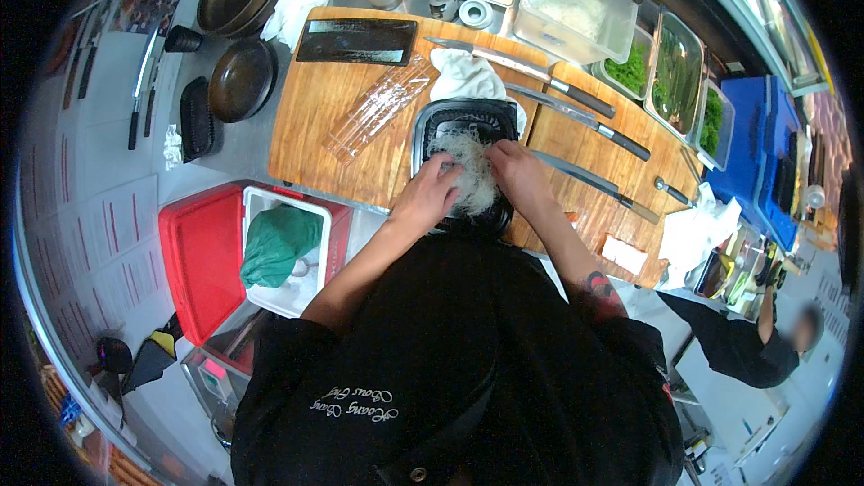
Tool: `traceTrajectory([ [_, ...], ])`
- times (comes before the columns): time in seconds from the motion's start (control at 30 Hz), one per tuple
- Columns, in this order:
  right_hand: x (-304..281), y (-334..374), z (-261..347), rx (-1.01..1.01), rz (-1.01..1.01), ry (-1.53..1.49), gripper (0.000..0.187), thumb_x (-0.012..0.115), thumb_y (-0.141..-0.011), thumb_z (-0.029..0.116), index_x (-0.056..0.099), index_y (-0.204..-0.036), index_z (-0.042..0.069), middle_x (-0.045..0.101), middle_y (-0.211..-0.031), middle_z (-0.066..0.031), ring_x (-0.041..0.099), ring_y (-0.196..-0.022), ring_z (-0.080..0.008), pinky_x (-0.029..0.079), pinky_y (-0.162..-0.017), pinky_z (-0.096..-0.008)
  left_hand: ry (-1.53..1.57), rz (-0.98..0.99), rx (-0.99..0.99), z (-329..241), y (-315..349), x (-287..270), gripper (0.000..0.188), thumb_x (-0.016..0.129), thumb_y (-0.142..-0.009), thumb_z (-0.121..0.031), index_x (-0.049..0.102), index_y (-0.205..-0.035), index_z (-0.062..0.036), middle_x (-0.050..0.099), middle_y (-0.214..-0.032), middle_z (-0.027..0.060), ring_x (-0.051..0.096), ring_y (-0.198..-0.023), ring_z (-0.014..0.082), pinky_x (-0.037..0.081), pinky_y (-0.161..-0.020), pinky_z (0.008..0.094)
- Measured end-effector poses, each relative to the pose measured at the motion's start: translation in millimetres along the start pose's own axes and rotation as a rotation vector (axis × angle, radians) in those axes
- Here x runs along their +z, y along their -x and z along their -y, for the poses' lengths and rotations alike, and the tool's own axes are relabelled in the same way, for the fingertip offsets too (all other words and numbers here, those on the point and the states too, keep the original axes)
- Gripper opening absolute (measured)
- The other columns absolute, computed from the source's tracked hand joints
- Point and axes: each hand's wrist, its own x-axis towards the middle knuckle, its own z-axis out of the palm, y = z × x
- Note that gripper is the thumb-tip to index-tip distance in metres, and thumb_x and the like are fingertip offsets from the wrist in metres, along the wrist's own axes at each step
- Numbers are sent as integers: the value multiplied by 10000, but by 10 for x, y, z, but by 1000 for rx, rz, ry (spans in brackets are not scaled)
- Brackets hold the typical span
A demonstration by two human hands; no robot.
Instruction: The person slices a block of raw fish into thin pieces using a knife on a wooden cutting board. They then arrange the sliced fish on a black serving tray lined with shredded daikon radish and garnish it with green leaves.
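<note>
Fine, tangled white shreds [470, 175] lie in a black plastic tray [461, 115] close in front of me. My left hand [430, 189] is at the left side of the heap, its bent fingers gripping into the strands. On the right side, my right hand [519, 175] pinches the shreds near their upper edge. Both hands are over the tray, and their fingertips are partly hidden by the strands. The tray rests at the near edge of a wooden cutting board [297, 139]. A folded white cloth [466, 75] sits just beyond it.
Three long knives, including this one [580, 173], lie right of the tray. A clear plastic lid [378, 112] and black plate [357, 41] are left. Food containers [576, 9] line the back. A red cooler [202, 261] stands open at left; another person [747, 333] is far right.
</note>
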Motion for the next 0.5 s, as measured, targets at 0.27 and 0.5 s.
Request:
traceTrajectory([
  [0.27,17,187,238,-120,82,133,233,647,-824,95,657,-1056,86,628,-1042,-81,604,-1030,-269,506,-895,-410,-289,-110,57,170,-106,-59,190,723,-841,-165,719,-1023,-110,582,-957,59,573,-945,264,430,-821,415],
  [0.5,22,104,137,-59,-59,61,169,678,-830,107,674,-997,80,633,-995,-103,618,-1013,-302,508,-884,-410,-257,-77,80,118,-35,-47,203,738,-839,-169,728,-1034,-113,585,-939,58,580,-956,262,431,-841,411],
])
